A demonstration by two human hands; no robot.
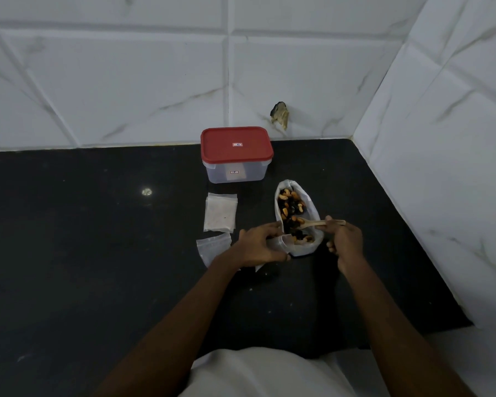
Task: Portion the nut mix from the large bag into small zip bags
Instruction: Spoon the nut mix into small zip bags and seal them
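Black stone counter [98, 253] bears a red-lidded clear plastic box [236, 156] and the large open clear bag of nut mix [279, 204]. Left hand [258, 247] grips, seemingly, a small clear zip bag [279, 244] beside it; right hand [345, 239] pinches a wooden spoon [318, 223] reaching inside.

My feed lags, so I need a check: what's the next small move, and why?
Probably lift a spoonful on the wooden spoon and tip it into the small zip bag. The right hand holds the spoon with its bowl in the nut mix in the large bag; the left hand holds the small bag's mouth open beside it.
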